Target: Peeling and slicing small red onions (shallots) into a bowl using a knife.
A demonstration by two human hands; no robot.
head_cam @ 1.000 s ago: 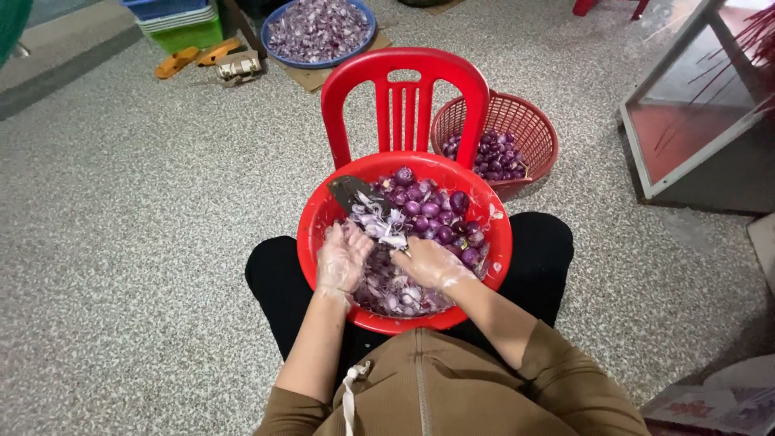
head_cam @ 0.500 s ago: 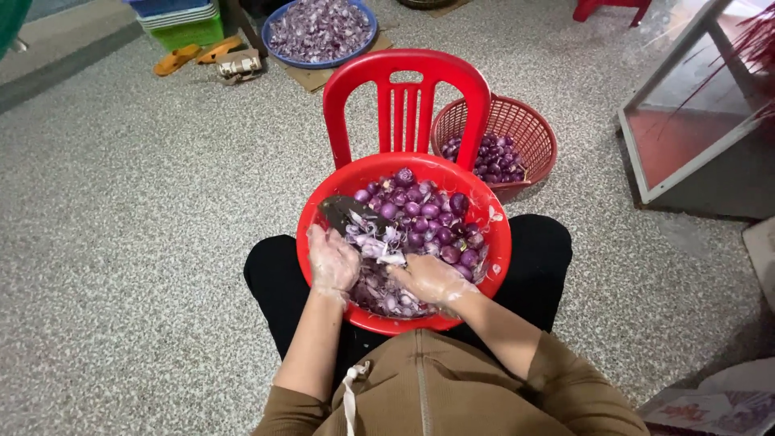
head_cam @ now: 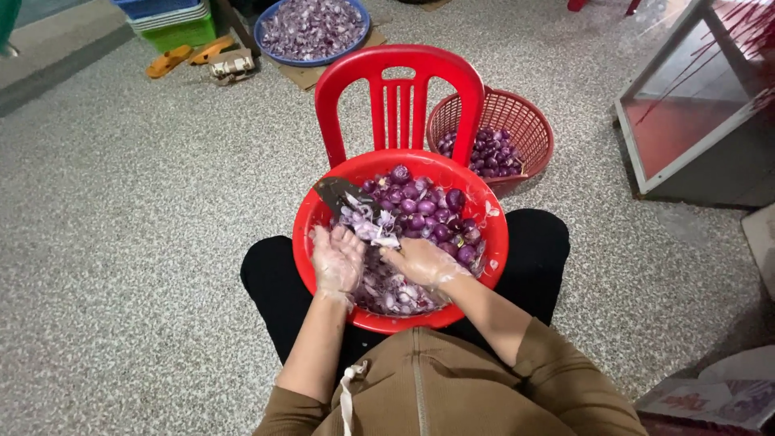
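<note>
Your two gloved hands are down in the red basin (head_cam: 311, 234) that rests on your lap, and the work sits between them. Your right hand (head_cam: 421, 260) is closed around the handle of a knife (head_cam: 349, 200); the dark blade runs up and to the left from that fist, its long axis slanting toward the far left rim, with pale purple peel draped over it. Your left hand (head_cam: 337, 257) lies just left of the blade, fingers together and curled downward over the heap of peelings (head_cam: 391, 291) at the near side of the basin. It looks to be pinching a small shallot against the blade, though the thin glove and the scraps hide what is between the fingertips, so you cannot be sure from here.

The unpeeled shallots (head_cam: 424, 206) are piled in the far right half of the basin, beyond and to the right of both hands; your right hand is the nearer to them, but it is occupied by the knife. Both forearms come in from the near edge, elbows out, wrists bent down.

Beyond the basin stands a red plastic chair (head_cam: 400, 77), with a red mesh basket (head_cam: 525, 121) of shallots to its right and a blue bowl (head_cam: 266, 36) of peelings far left on the speckled floor (head_cam: 121, 202).
</note>
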